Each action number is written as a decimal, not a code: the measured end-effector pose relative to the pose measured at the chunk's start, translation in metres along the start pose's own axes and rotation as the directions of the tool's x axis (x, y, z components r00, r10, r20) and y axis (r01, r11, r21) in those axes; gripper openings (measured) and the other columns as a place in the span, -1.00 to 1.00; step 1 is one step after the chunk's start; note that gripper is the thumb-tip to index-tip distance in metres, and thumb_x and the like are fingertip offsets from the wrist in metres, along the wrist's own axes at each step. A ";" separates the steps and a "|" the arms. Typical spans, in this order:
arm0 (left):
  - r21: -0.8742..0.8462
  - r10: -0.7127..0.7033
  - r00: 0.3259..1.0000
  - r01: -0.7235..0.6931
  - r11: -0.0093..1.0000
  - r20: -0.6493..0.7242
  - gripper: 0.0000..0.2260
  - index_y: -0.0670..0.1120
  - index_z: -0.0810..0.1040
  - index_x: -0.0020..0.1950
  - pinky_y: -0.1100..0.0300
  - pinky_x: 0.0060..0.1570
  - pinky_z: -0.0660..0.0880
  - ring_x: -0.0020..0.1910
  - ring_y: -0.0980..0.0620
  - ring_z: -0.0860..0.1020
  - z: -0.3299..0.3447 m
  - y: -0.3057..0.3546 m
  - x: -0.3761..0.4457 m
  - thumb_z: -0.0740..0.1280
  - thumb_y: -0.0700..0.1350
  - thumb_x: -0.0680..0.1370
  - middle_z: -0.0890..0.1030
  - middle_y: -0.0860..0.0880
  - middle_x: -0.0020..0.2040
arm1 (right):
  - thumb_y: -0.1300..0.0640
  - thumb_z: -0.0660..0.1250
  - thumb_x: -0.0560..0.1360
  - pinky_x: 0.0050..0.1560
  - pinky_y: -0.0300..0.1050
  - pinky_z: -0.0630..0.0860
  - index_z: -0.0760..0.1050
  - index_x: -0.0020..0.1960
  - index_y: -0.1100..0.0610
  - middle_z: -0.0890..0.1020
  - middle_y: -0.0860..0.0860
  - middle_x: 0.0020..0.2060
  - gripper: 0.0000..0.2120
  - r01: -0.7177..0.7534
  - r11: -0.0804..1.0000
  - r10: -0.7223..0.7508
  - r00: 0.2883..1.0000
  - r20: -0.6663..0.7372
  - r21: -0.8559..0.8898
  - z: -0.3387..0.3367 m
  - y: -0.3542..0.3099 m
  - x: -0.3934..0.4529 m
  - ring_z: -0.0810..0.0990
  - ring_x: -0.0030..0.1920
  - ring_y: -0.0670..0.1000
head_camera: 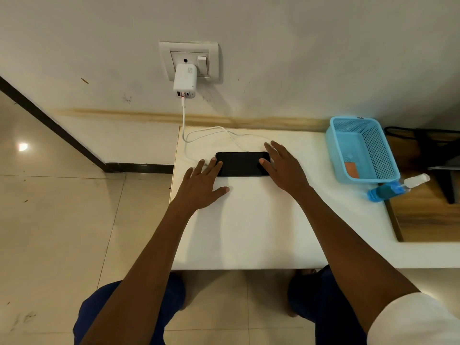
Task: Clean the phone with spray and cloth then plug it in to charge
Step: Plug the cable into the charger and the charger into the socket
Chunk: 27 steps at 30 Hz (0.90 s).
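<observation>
A black phone [240, 163] lies flat, screen dark, on the white table [249, 232] near the wall. My left hand [202, 185] rests spread at its left end, fingertips touching the edge. Fingers apart, my right hand [283, 168] covers the right end, thumb on the screen. A white cable [211, 131] runs from the white charger [184, 80] in the wall socket [211, 61] and loops over the table toward the phone's left end; its plug is hidden by my left hand. A blue spray bottle [390, 189] lies on its side at the right. An orange cloth [351, 169] sits in the blue basket [333, 143].
The basket stands at the table's back right, next to a wooden surface [428, 215] with dark objects on it. The table's left edge drops to a tiled floor [62, 220]. My knees in blue trousers show below the front edge.
</observation>
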<state>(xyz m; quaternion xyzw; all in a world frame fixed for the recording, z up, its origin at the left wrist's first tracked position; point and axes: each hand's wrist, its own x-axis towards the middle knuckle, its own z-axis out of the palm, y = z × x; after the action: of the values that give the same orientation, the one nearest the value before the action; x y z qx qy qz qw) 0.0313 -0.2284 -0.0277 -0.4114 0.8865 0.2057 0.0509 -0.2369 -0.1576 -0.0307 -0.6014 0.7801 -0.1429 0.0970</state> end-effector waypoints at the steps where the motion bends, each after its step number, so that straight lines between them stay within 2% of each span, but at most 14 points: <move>1: -0.017 0.006 1.000 -0.007 1.000 -0.028 -0.31 0.02 -0.05 0.64 -0.09 0.53 -0.01 0.62 -0.09 -0.04 -0.001 0.001 0.000 0.14 0.26 0.62 -0.03 0.00 0.64 | -0.18 0.18 0.62 0.50 0.04 0.25 0.21 0.57 0.09 0.25 0.06 0.56 -0.39 -0.012 0.999 0.012 1.000 0.006 0.032 -0.001 0.000 -0.001 0.21 0.55 0.10; 3: -0.036 -0.020 0.992 0.015 0.999 -0.127 -0.37 -0.01 -0.02 0.64 -0.07 0.54 0.02 0.61 -0.10 0.01 -0.007 -0.002 0.001 0.16 0.15 0.65 0.03 -0.03 0.64 | -0.28 0.26 0.54 0.52 0.04 0.20 0.13 0.59 0.10 0.21 0.03 0.57 -0.22 -0.009 0.997 0.008 1.000 0.018 0.078 -0.001 0.002 -0.006 0.17 0.56 0.06; 6: -0.012 -0.163 0.960 0.164 0.986 -0.229 -0.49 -0.06 0.13 0.61 -0.11 0.54 0.05 0.60 -0.15 0.06 -0.014 -0.007 0.002 0.15 0.01 0.68 0.10 -0.10 0.63 | -0.36 0.34 0.44 0.55 0.12 0.12 0.03 0.61 0.05 0.22 0.04 0.57 -0.06 0.015 0.994 -0.025 0.995 0.096 0.109 0.002 0.008 -0.015 0.15 0.57 0.09; 8: 0.011 -0.249 0.939 0.259 0.966 -0.238 -0.56 -0.02 0.23 0.57 -0.14 0.53 0.06 0.59 -0.21 0.05 -0.013 -0.011 0.000 0.14 -0.01 0.68 0.10 -0.12 0.62 | -0.34 0.36 0.44 0.56 0.13 0.06 0.01 0.61 0.03 0.22 0.05 0.57 -0.06 0.000 0.990 -0.016 0.994 0.111 0.138 0.005 0.009 -0.017 0.12 0.58 0.10; 10: -0.012 -0.286 0.923 0.293 0.956 -0.255 -0.63 0.02 0.36 0.50 -0.14 0.51 0.11 0.57 -0.26 0.11 -0.014 -0.014 0.000 0.16 -0.04 0.68 0.16 -0.14 0.60 | -0.30 0.35 0.47 0.56 0.15 0.06 0.04 0.61 0.04 0.25 0.04 0.56 -0.11 -0.008 0.987 -0.004 0.997 0.077 0.160 0.009 0.007 -0.016 0.14 0.58 0.11; 13: -0.079 -0.255 0.907 0.242 0.967 -0.335 -0.74 -0.01 0.53 0.33 -0.07 0.43 0.27 0.47 -0.18 0.30 -0.016 -0.018 0.006 0.20 -0.08 0.66 0.37 -0.11 0.49 | -0.29 0.32 0.48 0.56 0.15 0.07 0.08 0.60 0.05 0.28 0.03 0.55 -0.16 -0.011 0.982 0.005 0.999 0.033 0.189 0.015 0.002 -0.020 0.16 0.57 0.11; 16: -0.114 -0.244 0.887 0.216 0.970 -0.392 -0.81 -0.03 0.61 0.16 -0.02 0.36 0.32 0.38 -0.12 0.41 -0.016 -0.016 0.010 0.23 -0.07 0.65 0.51 -0.06 0.36 | -0.34 0.25 0.46 0.55 0.15 0.10 0.10 0.58 0.04 0.30 0.01 0.53 -0.17 -0.008 0.987 0.010 1.000 -0.010 0.161 0.019 0.003 -0.024 0.18 0.56 0.09; 23: -0.170 -0.263 0.860 0.208 0.963 -0.437 -0.85 -0.04 0.66 0.06 0.02 0.27 0.32 0.30 -0.12 0.46 -0.015 -0.016 0.009 0.30 -0.08 0.61 0.57 -0.04 0.25 | -0.31 0.29 0.47 0.52 0.17 0.17 0.17 0.56 0.02 0.38 0.01 0.48 -0.22 0.019 0.990 -0.011 0.998 -0.055 0.137 0.019 0.003 -0.025 0.25 0.53 0.11; 27: -0.150 -0.259 0.871 0.214 0.965 -0.418 -0.85 -0.02 0.64 0.07 0.00 0.24 0.36 0.31 -0.13 0.45 -0.015 -0.014 0.008 0.29 -0.07 0.62 0.55 -0.04 0.28 | -0.30 0.32 0.48 0.53 0.17 0.13 0.17 0.57 0.03 0.35 0.01 0.50 -0.21 0.020 0.995 -0.019 1.000 -0.010 0.102 0.016 0.001 -0.024 0.22 0.54 0.11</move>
<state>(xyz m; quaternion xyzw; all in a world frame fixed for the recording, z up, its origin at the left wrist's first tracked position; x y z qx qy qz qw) 0.0384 -0.2483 -0.0203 -0.5542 0.8070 0.1449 -0.1436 -0.2263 -0.1360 -0.0466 -0.6025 0.7663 -0.1861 0.1228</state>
